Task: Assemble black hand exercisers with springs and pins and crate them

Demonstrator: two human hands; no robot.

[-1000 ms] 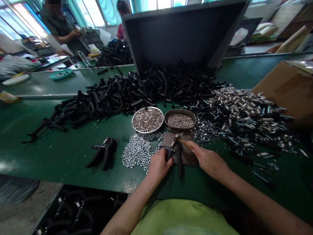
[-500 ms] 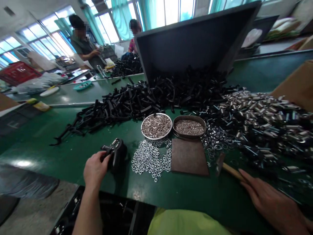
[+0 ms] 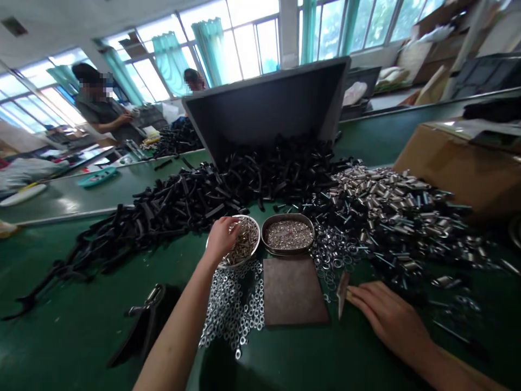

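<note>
My left hand [image 3: 222,239] reaches into a round metal dish [image 3: 259,239] of small metal pins [image 3: 249,237]. Its fingers are curled down among the pins, and the tips are hidden. On the right, my right hand [image 3: 386,312] is closed round the wooden handle of a hammer [image 3: 343,296], whose head stands by the edge of a square brown plate [image 3: 295,293]. Loose metal nuts or washers [image 3: 232,309] lie below the dish. A black part with a shiny metal fitting [image 3: 152,298] rests on the table left of my left forearm.
An oval tin [image 3: 306,248] of tiny metal pieces adjoins the dish. Behind stretches a heap of black parts [image 3: 183,190], spilling from a tipped grey crate [image 3: 268,108]. Metal cylinders [image 3: 382,190] are piled at right before a cardboard box [image 3: 459,157]. Two people stand across the room.
My left hand has let go of the black part and moved right and forward into the pin dish. My right hand still holds the hammer. The view has turned right.
</note>
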